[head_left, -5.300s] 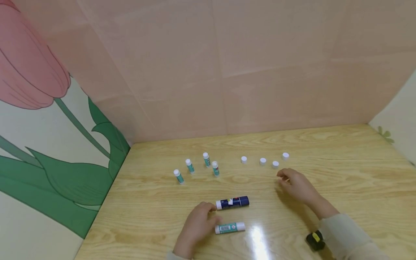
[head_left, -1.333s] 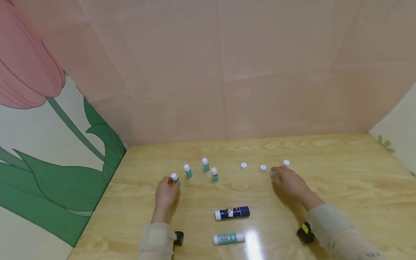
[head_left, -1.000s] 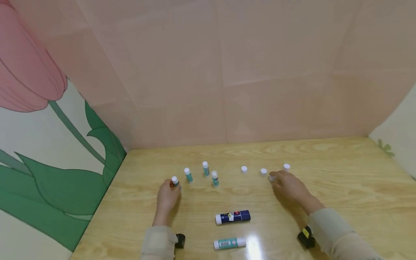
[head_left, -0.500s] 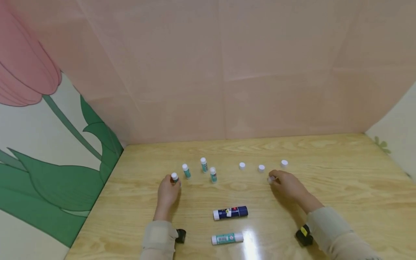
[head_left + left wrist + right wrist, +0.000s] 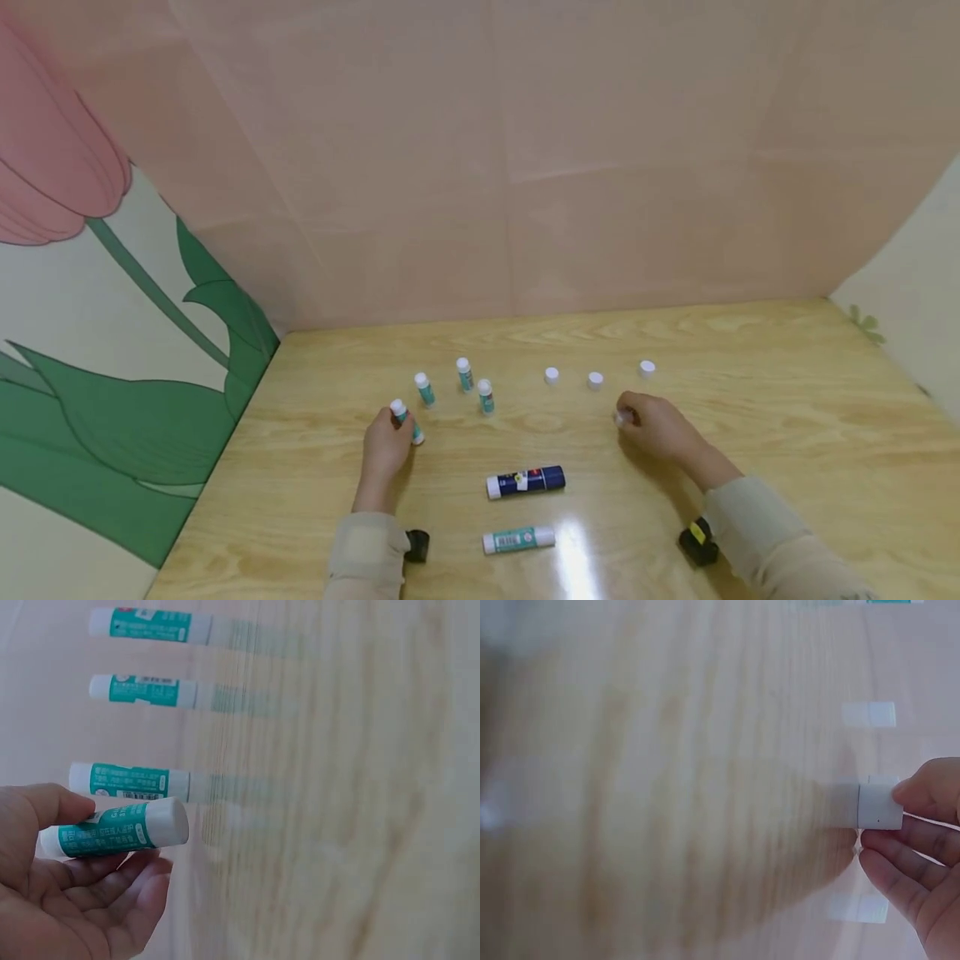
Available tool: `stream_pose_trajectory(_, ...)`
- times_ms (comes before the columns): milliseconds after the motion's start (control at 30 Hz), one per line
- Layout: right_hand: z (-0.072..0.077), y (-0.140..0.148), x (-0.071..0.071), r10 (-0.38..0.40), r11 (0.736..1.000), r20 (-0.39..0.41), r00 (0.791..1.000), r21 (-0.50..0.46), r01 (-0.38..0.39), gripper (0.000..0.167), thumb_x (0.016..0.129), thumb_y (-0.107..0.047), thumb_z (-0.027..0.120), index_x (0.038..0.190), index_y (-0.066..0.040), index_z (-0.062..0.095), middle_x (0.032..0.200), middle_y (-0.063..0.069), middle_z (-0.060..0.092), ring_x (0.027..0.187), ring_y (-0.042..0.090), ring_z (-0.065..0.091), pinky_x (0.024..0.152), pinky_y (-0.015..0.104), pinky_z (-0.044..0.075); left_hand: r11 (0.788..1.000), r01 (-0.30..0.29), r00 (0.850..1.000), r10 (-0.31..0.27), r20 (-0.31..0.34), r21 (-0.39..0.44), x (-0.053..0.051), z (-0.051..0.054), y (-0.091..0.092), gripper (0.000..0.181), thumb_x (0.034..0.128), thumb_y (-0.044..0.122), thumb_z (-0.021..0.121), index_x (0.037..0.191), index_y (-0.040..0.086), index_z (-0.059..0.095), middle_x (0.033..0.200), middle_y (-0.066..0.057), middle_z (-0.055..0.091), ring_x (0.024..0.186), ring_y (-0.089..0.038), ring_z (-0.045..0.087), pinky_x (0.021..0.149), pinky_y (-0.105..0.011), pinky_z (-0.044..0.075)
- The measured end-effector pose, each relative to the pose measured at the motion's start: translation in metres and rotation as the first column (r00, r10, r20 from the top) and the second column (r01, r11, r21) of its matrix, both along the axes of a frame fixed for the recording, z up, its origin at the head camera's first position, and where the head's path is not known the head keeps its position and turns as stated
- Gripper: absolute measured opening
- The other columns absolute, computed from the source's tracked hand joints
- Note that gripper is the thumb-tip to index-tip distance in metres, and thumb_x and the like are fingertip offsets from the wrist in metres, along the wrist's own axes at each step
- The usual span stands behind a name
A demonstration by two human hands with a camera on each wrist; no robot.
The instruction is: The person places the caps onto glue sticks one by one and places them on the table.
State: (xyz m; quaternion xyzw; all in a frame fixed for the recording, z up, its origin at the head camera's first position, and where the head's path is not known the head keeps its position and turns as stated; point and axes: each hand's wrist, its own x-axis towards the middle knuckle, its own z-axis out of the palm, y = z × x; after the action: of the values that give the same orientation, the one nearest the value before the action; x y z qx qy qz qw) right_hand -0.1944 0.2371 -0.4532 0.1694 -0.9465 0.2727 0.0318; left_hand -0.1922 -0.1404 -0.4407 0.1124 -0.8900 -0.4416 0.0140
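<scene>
**Left hand pinches a tilted glue stick, right hand a white cap**

Nearest on the wood-grain tabletop [image 5: 787, 417], a teal-labelled tube [image 5: 519, 540] lies on its side, white at both ends, a barcode facing up. Black devices sit at the wrists, one by the left sleeve [image 5: 366, 550], one by the right sleeve [image 5: 765, 525].

Just beyond that tube, and roughly in line with it, lies a navy tube [image 5: 525, 482], white at its left end and dark at its right. Both tubes have their ends covered, so whatever they contain is hidden.

Farther out, the left hand [image 5: 386, 454] pinches a small teal-and-white glue stick [image 5: 112, 832]. The stick lies within the grip, thumb against one side and fingers curled against the other, with both ends jutting out. It leans, its lower end toward the person and to the right. The right hand [image 5: 660, 429] pinches a white cap [image 5: 880, 804] between thumb and fingertips, low over the tabletop.

Beyond the left hand stand three matching glue sticks [image 5: 424, 390], upright and apart, their contents also concealed. Beyond the right hand's fingertips, three loose caps [image 5: 595, 380] rest well apart from one another. A creased pinkish backdrop [image 5: 510, 167] rises behind the tabletop.
</scene>
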Motion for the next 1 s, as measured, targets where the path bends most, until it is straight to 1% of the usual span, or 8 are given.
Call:
stream_pose_trajectory(133, 0.002, -0.001, 0.001, 0.010, 1.000, 0.026, 1.000, -0.005, -0.010, 0.013, 0.077, -0.003, 0.058, 0.089, 0.001, 0.059, 0.079, 0.005, 0.058, 0.073, 0.020, 0.053, 0.064, 0.037, 0.044, 1.000, 0.010, 1.000, -0.010, -0.006, 0.024, 0.002, 0.001, 0.001, 0.024, 0.0871, 0.015, 0.047, 0.100, -0.005, 0.049, 0.098, -0.021, 0.055, 0.087, -0.029, 0.051, 0.072, -0.040, 0.043)
stream_pose_trajectory(267, 0.003, -0.004, 0.003, 0.022, 0.999, 0.044, 0.999, -0.047, -0.020, 0.018, 0.079, -0.004, 0.058, 0.095, 0.004, 0.060, 0.088, 0.012, 0.060, 0.082, 0.027, 0.055, 0.069, 0.041, 0.044, 0.998, 0.033, 0.999, -0.033, -0.002, 0.049, 0.004, 0.001, 0.002, 0.022, 0.0892, 0.015, 0.043, 0.099, -0.004, 0.047, 0.090, -0.016, 0.054, 0.079, -0.024, 0.050, 0.064, -0.034, 0.043)
stream_pose_trajectory(433, 0.002, -0.014, 0.005, 0.025, 0.995, 0.038, 0.999, -0.102, -0.021, 0.015, 0.079, -0.006, 0.060, 0.092, 0.002, 0.060, 0.083, 0.007, 0.060, 0.077, 0.021, 0.054, 0.067, 0.037, 0.044, 0.998, 0.041, 0.999, -0.041, 0.011, 0.045, 0.006, 0.000, 0.002, 0.022, 0.0899, 0.015, 0.042, 0.099, -0.004, 0.047, 0.087, -0.015, 0.054, 0.078, -0.025, 0.050, 0.063, -0.034, 0.042)
stream_pose_trajectory(600, 0.002, -0.023, 0.007, 0.024, 0.986, 0.057, 0.998, -0.168, -0.014, 0.010, 0.078, -0.004, 0.060, 0.087, 0.000, 0.059, 0.079, 0.006, 0.059, 0.072, 0.018, 0.056, 0.063, 0.032, 0.046, 0.996, 0.083, 0.997, -0.083, -0.004, 0.027, 0.011, 0.001, 0.004, 0.026, 0.0902, 0.013, 0.042, 0.105, -0.007, 0.045, 0.096, -0.021, 0.054, 0.087, -0.030, 0.053, 0.070, -0.040, 0.044)
stream_pose_trajectory(667, 0.002, -0.026, 0.008, 0.019, 0.980, 0.066, 0.998, -0.197, -0.006, 0.009, 0.077, -0.002, 0.059, 0.086, 0.000, 0.058, 0.078, 0.006, 0.060, 0.072, 0.018, 0.056, 0.062, 0.031, 0.046, 0.995, 0.095, 0.995, -0.095, -0.015, 0.018, 0.013, 0.002, 0.006, 0.024, 0.0900, 0.013, 0.043, 0.104, -0.006, 0.045, 0.093, -0.019, 0.054, 0.084, -0.028, 0.053, 0.068, -0.038, 0.045)
stream_pose_trajectory(733, 0.002, -0.028, 0.009, 0.013, 0.976, 0.074, 0.997, -0.219, 0.003, 0.008, 0.077, 0.000, 0.059, 0.085, 0.000, 0.058, 0.079, 0.007, 0.060, 0.072, 0.018, 0.056, 0.063, 0.030, 0.046, 0.994, 0.106, 0.994, -0.106, -0.028, 0.011, 0.015, 0.003, 0.008, 0.021, 0.0900, 0.013, 0.043, 0.102, -0.004, 0.045, 0.085, -0.015, 0.053, 0.076, -0.024, 0.051, 0.062, -0.035, 0.044)
stream_pose_trajectory(833, 0.003, -0.032, 0.011, 0.017, 0.967, 0.097, 0.995, -0.254, 0.008, 0.010, 0.077, 0.002, 0.057, 0.087, 0.002, 0.057, 0.079, 0.007, 0.059, 0.072, 0.019, 0.056, 0.063, 0.031, 0.047, 0.994, 0.106, 0.993, -0.106, -0.049, -0.009, 0.018, 0.004, 0.011, 0.019, 0.0904, 0.016, 0.044, 0.099, -0.001, 0.046, 0.077, -0.011, 0.050, 0.068, -0.021, 0.048, 0.056, -0.031, 0.041)
stream_pose_trajectory(1000, 0.004, -0.038, 0.015, -0.014, 0.954, 0.146, 0.989, -0.294, 0.057, 0.011, 0.078, 0.002, 0.057, 0.089, 0.001, 0.056, 0.081, 0.008, 0.058, 0.073, 0.019, 0.055, 0.064, 0.030, 0.047, 0.991, 0.135, 0.990, -0.135, -0.043, 0.000, 0.022, 0.005, 0.014, 0.020, 0.0916, 0.018, 0.042, 0.100, -0.001, 0.045, 0.075, -0.009, 0.050, 0.066, -0.019, 0.048, 0.055, -0.030, 0.041)
